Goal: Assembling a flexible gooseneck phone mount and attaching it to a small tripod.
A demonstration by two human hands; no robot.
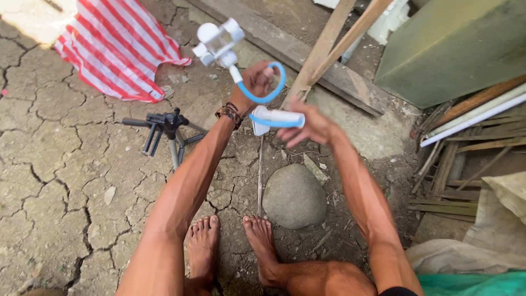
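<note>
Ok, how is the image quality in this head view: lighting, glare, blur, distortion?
Head view: hard daylight, the top-left corner of the cracked ground blown out; slight blur on the right hand and the blue-and-white flexible holder gripped by the left hand; wide-angle stretch on the forearms; tripod and round stone sharp.

— What is being held up there?

— A flexible phone holder (257,87) — its blue gooseneck is curling into a loop above the cracked ground.

— And its ends?

— A white clamp head is sticking up at the upper left, tilting sideways; a white clip base is lying level at the lower right, a blue band running along its underside.
</note>
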